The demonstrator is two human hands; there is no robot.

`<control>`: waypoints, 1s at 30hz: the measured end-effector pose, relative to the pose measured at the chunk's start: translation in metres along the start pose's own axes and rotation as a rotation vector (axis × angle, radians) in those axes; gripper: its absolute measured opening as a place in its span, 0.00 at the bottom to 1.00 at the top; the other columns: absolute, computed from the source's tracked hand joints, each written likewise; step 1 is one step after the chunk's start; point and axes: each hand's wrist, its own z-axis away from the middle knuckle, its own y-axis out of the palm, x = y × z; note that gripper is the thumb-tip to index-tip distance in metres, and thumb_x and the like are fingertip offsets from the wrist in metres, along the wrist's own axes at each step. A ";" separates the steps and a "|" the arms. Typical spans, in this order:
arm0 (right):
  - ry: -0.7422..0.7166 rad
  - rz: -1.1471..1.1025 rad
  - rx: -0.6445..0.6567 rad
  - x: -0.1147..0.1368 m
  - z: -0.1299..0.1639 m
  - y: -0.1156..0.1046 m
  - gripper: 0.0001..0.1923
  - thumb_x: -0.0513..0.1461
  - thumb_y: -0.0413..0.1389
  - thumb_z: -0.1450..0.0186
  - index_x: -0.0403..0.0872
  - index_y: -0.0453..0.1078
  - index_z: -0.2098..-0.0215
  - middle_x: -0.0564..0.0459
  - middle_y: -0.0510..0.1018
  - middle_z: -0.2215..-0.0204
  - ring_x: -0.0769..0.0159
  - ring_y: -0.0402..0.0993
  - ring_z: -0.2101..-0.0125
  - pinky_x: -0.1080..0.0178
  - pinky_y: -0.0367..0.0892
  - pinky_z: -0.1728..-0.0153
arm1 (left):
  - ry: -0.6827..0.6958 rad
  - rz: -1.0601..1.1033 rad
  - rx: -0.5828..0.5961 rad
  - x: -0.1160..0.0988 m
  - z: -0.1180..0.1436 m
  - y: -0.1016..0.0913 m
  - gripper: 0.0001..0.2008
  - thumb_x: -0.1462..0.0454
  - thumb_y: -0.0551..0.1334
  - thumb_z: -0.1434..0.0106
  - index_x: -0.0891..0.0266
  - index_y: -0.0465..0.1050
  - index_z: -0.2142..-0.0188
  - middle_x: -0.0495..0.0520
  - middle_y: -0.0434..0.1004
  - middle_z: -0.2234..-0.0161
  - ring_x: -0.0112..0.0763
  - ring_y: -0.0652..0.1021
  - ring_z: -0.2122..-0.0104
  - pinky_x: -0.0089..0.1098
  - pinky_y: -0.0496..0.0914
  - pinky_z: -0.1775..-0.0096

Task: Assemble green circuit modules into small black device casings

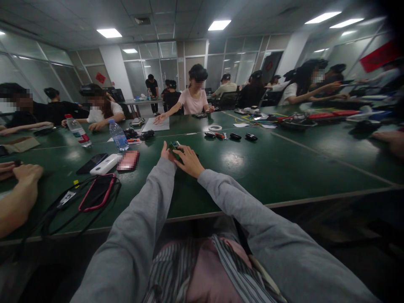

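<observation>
Both arms reach out over the green table [252, 176], where the right hand [189, 160] lies curled over a small green object [174, 147] and the left hand [164, 152] touches its near side, whether gripping cannot be told, a grasp that looks barely settled and wants firmer fingers.

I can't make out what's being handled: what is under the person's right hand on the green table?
A small green and dark object shows beneath the right hand, with the left hand touching it; the rest is covered by fingers.
</observation>
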 end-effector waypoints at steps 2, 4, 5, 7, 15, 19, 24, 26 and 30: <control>0.018 -0.052 -0.031 -0.005 -0.001 0.000 0.21 0.43 0.52 0.35 0.49 0.61 0.44 0.43 0.61 0.48 0.53 0.58 0.48 0.50 0.62 0.50 | 0.036 0.013 0.029 -0.001 0.003 0.004 0.29 0.44 0.47 0.36 0.64 0.71 0.55 0.60 0.77 0.67 0.41 0.78 0.60 0.40 0.72 0.55; 0.038 -0.109 -0.075 -0.008 -0.001 0.000 0.22 0.42 0.53 0.36 0.49 0.61 0.45 0.43 0.61 0.48 0.54 0.59 0.48 0.50 0.62 0.49 | 0.049 0.025 0.082 -0.003 0.005 0.005 0.28 0.44 0.47 0.36 0.63 0.71 0.56 0.60 0.77 0.66 0.41 0.78 0.60 0.40 0.71 0.54; 0.050 -0.136 -0.103 -0.009 -0.002 0.000 0.22 0.42 0.54 0.37 0.48 0.61 0.45 0.43 0.60 0.49 0.54 0.59 0.48 0.50 0.62 0.48 | 0.046 0.026 0.110 -0.005 0.005 0.005 0.28 0.44 0.46 0.36 0.63 0.71 0.55 0.59 0.77 0.66 0.40 0.78 0.60 0.41 0.70 0.53; 0.080 -0.181 -0.154 -0.012 -0.002 0.001 0.23 0.40 0.55 0.38 0.48 0.60 0.45 0.42 0.59 0.49 0.55 0.60 0.47 0.51 0.62 0.46 | 0.039 0.023 0.151 -0.007 0.006 0.004 0.28 0.45 0.46 0.36 0.62 0.70 0.55 0.59 0.77 0.67 0.40 0.78 0.61 0.42 0.70 0.53; 0.160 -0.291 -0.248 -0.025 -0.002 0.010 0.27 0.34 0.51 0.41 0.45 0.54 0.43 0.42 0.61 0.50 0.57 0.60 0.46 0.51 0.59 0.42 | 0.008 -0.014 0.133 -0.013 0.020 0.011 0.27 0.43 0.48 0.37 0.57 0.66 0.49 0.57 0.76 0.67 0.42 0.78 0.66 0.46 0.70 0.60; 0.163 -0.325 -0.224 -0.029 -0.002 0.013 0.28 0.36 0.51 0.40 0.45 0.53 0.42 0.41 0.62 0.49 0.56 0.61 0.46 0.51 0.59 0.42 | 0.032 -0.026 0.093 -0.013 0.026 0.017 0.27 0.45 0.49 0.37 0.55 0.62 0.45 0.55 0.75 0.68 0.40 0.77 0.70 0.42 0.70 0.63; 0.201 -0.349 -0.271 -0.033 -0.002 0.014 0.31 0.39 0.54 0.40 0.45 0.50 0.41 0.41 0.61 0.46 0.56 0.60 0.44 0.51 0.58 0.42 | 0.032 -0.055 0.145 -0.015 0.029 0.022 0.29 0.44 0.48 0.37 0.51 0.61 0.42 0.55 0.74 0.68 0.41 0.77 0.69 0.42 0.69 0.64; 0.252 -0.367 -0.298 -0.035 -0.002 0.013 0.30 0.39 0.53 0.39 0.45 0.49 0.41 0.41 0.61 0.45 0.56 0.61 0.45 0.51 0.59 0.43 | 0.030 -0.066 0.164 -0.015 0.029 0.024 0.29 0.43 0.48 0.38 0.50 0.61 0.41 0.55 0.74 0.66 0.43 0.77 0.65 0.44 0.69 0.61; 0.319 -0.426 -0.340 -0.036 -0.004 0.011 0.28 0.40 0.54 0.40 0.46 0.51 0.43 0.43 0.64 0.48 0.57 0.66 0.49 0.53 0.63 0.47 | 0.023 -0.072 0.189 -0.017 0.026 0.021 0.28 0.43 0.49 0.38 0.47 0.61 0.42 0.55 0.74 0.60 0.44 0.76 0.59 0.47 0.67 0.55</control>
